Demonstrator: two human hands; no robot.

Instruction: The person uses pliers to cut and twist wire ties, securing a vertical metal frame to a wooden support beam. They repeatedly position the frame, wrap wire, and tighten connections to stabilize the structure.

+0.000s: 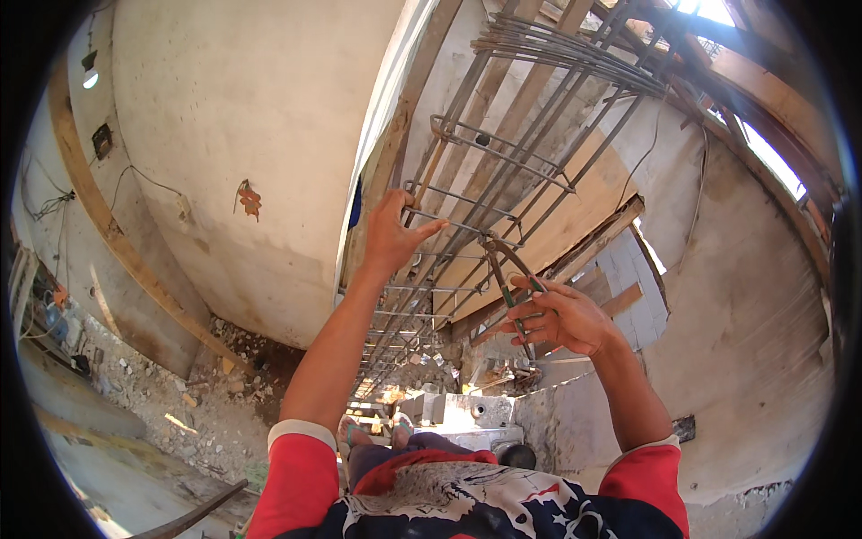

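A long cage of steel bars (528, 172) rises in front of me, with square stirrups crossing its long bars. My left hand (393, 235) has its fingers curled round a stirrup (433, 216) at the cage's left side, the thumb stretched along it. On the right, my right hand (567, 316) loosely holds a pair of pincers (499, 260) with green grips, its fingers partly spread about the handles. The jaws of the pincers touch the cage where a stirrup meets a long bar. Whatever lies between the jaws is too small to make out.
Several stirrups (566, 56) are bunched near the cage's top. Plastered walls (251, 117) stand left and right, with timber planks (512, 99) behind the cage. Below, my feet (400, 429) are near grey blocks (458, 411); rubble (171, 395) covers the ground at left.
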